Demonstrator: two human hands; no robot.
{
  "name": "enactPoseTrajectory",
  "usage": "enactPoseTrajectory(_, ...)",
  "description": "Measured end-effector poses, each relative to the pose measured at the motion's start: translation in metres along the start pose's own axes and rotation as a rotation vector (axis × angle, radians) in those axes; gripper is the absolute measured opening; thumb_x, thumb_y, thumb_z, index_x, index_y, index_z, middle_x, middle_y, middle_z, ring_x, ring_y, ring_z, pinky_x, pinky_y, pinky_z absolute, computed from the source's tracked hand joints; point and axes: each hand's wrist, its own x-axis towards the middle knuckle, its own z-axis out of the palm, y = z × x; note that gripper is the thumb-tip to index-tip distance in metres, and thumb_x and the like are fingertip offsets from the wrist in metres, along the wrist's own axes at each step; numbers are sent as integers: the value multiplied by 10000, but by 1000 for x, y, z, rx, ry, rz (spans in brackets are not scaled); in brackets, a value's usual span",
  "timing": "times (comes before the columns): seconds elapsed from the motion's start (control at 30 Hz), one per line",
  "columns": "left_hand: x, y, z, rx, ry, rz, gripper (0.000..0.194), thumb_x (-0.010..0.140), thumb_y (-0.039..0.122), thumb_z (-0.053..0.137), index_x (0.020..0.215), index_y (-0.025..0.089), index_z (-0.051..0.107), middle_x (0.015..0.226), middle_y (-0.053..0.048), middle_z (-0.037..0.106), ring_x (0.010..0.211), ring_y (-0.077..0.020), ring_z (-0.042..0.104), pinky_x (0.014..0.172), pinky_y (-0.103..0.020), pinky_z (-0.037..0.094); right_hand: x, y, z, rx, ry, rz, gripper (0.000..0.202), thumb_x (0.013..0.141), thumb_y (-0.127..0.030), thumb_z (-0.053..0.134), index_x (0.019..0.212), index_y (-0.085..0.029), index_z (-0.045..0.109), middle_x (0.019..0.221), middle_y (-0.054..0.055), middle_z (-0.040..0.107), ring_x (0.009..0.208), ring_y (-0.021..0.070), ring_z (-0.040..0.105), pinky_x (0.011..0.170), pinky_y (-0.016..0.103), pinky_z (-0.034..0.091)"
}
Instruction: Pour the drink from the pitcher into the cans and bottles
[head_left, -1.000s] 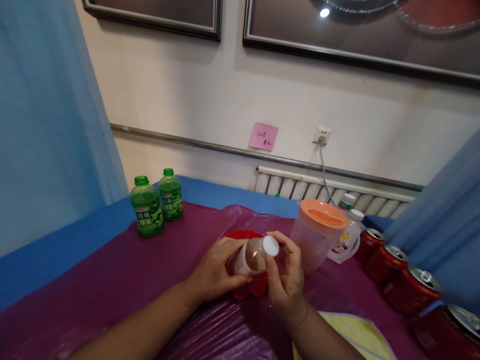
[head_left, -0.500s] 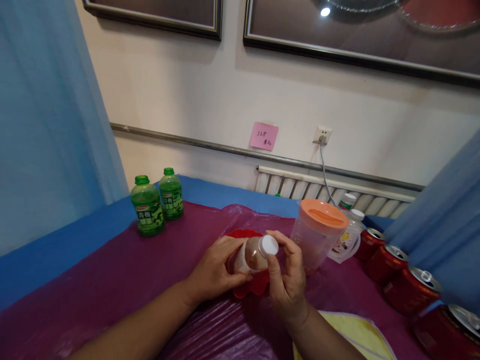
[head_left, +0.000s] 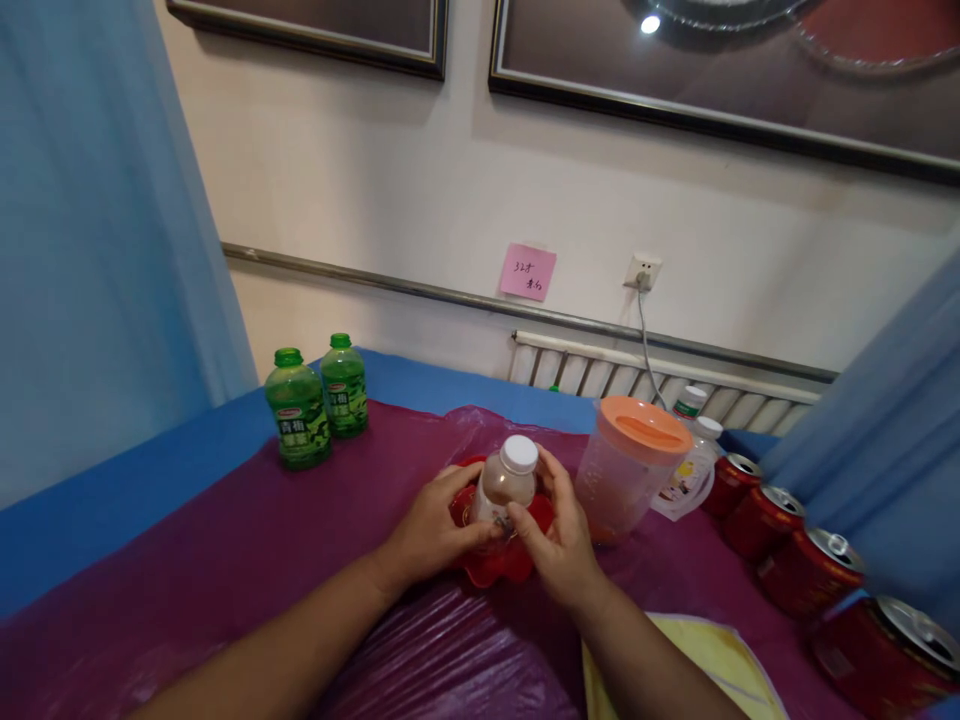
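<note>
The bottle (head_left: 501, 488), now more upright, is clasped between the left hand (head_left: 433, 522) and right hand (head_left: 561, 540) over the red dish (head_left: 487, 573); its cap (head_left: 519, 454), now released, seems closed.

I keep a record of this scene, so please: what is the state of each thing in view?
White-capped bottle, cap on, held by left hand and right hand
Red scalloped dish, partly hidden below bottle
Green tea bottles, capped, standing
Plastic pitcher, orange lid on
Clear bottles behind pitcher, capped
Red drink cans, standing; opened or not, unclear
Yellow cloth, lying flat
Power plug, in socket
Pink note, on wall
</note>
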Motion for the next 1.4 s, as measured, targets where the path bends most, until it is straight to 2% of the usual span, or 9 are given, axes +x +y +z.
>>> enactPoseTrajectory(0.27, 3, -4, -3, 27, -1, 83, 693, 750, 549, 784, 1348, 248, 608, 1274, -87, 695, 1145, -295, 649, 1029, -432, 515, 6, -7, 1, -105, 72, -53, 622, 818, -306, 762, 1387, -242, 521, 1338, 99, 642, 1190, 270, 629, 1028, 440, 504)
enactPoseTrajectory(0.43, 6, -19, -3, 0, 50, 81, 656, 840, 565, 660, 1402, 240, 562, 1350, -113, 659, 1215, -308, 625, 1072, -472, 489, 16, -6, 7, -42, 267, 85, 536, 775, -360, 792, 1240, -194, 584, 1208, 111, 696, 1034, 240, 687, 915, 393, 562)
enactPoseTrajectory(0.53, 8, -23, -5, 7, 108, 53, 600, 875, 568, 593, 1355, 207, 602, 1320, -131, 678, 1191, -303, 643, 1064, -465, 498, 23, -17, -3, 25, 326, 158, 576, 773, -416, 789, 1251, -181, 569, 1203, 124, 699, 983, 229, 704, 864, 373, 580)
enactPoseTrajectory(0.67, 11, -23, -5, 16, 139, -18, 582, 890, 577, 554, 1305, 175, 631, 1269, -136, 708, 1146, -291, 672, 1042, -464, 519, 25, -44, -40, 1, 355, 180, 564, 762, -480, 781, 1209, -176, 618, 1115, 108, 737, 890, 220, 723, 783, 347, 597)
enactPoseTrajectory(0.83, 15, -26, -2, 32, 113, -68, 548, 885, 575, 549, 1244, 178, 669, 1232, -125, 733, 1117, -289, 697, 1028, -462, 536, 9, -66, -119, -219, 553, 186, 618, 695, -588, 783, 1133, -167, 664, 1068, 110, 750, 907, 250, 716, 784, 365, 590)
enactPoseTrajectory(0.97, 18, -30, 0, 28, 79, -81, 543, 884, 565, 550, 1240, 174, 670, 1231, -125, 738, 1120, -290, 701, 1023, -463, 542, -12, -61, -191, -549, 697, 249, 709, 707, -673, 727, 1181, -149, 672, 1027, 121, 754, 903, 277, 698, 843, 425, 549)
enactPoseTrajectory(1.07, 19, -29, 0, 16, 56, -91, 543, 881, 563, 551, 1238, 171, 669, 1231, -128, 740, 1130, -297, 701, 1025, -467, 540, -22, -43, -229, -798, 728, 285, 775, 692, -717, 690, 1200, -131, 675, 1104, 154, 734, 984, 311, 674, 904, 447, 509)
enactPoseTrajectory(1.17, 20, -28, -1, 8, 41, -107, 564, 875, 583, 553, 1234, 163, 666, 1237, -134, 737, 1150, -305, 694, 1045, -474, 526, -21, -17, -244, -939, 664, 375, 780, 721, -709, 635, 1223, -113, 665, 1168, 187, 712, 975, 309, 673, 882, 413, 510)
enactPoseTrajectory(1.4, 24, -28, -5, -3, 52, -148, 602, 829, 630, 580, 1184, 155, 685, 1183, -133, 758, 1104, -309, 716, 1024, -467, 545, 1, 32, -243, -1032, 600, 472, 658, 767, -605, 617, 1181, -99, 684, 1162, 192, 715, 1058, 327, 663, 918, 403, 495)
